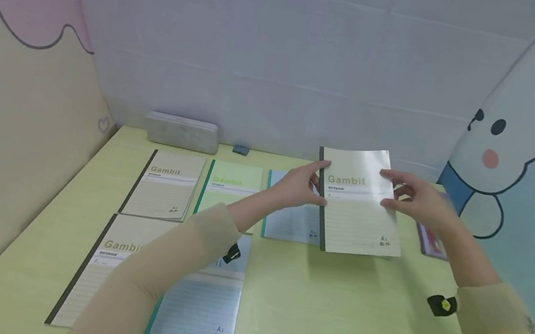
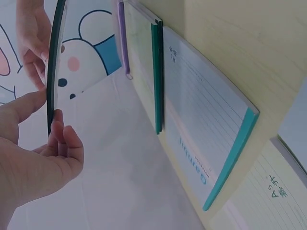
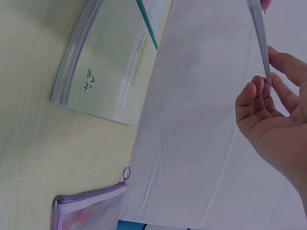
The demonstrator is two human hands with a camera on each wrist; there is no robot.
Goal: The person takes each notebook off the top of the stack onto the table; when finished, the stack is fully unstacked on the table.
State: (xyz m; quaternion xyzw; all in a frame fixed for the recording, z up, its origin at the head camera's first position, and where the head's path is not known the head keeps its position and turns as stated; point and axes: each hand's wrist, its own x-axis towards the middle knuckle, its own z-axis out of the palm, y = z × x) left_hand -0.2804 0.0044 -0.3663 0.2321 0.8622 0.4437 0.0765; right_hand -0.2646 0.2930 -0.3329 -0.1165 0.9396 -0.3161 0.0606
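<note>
A cream Gambit notebook (image 1: 357, 225) with a black spine is held up above the table, its cover facing me. My left hand (image 1: 295, 187) pinches it by the spine side, thumb and fingers on either face. On the opposite edge, my right hand (image 1: 419, 198) pinches it too. Edge-on, the notebook (image 2: 56, 62) shows as a thin dark strip in the left wrist view. Beneath it, a green-spined notebook (image 3: 112, 62) lies on another notebook in the right wrist view. Just left of that stack lies a blue notebook (image 1: 286, 218), partly hidden by the held one in the head view.
On the left lie a cream notebook (image 1: 161, 192), a green one (image 1: 233, 173), a larger cream one (image 1: 81, 283) and a larger blue one (image 1: 198, 314). A grey pencil case (image 1: 182, 133) and small blue eraser (image 1: 241, 150) sit at the back; a purple zip pouch (image 3: 91, 206) lies far right.
</note>
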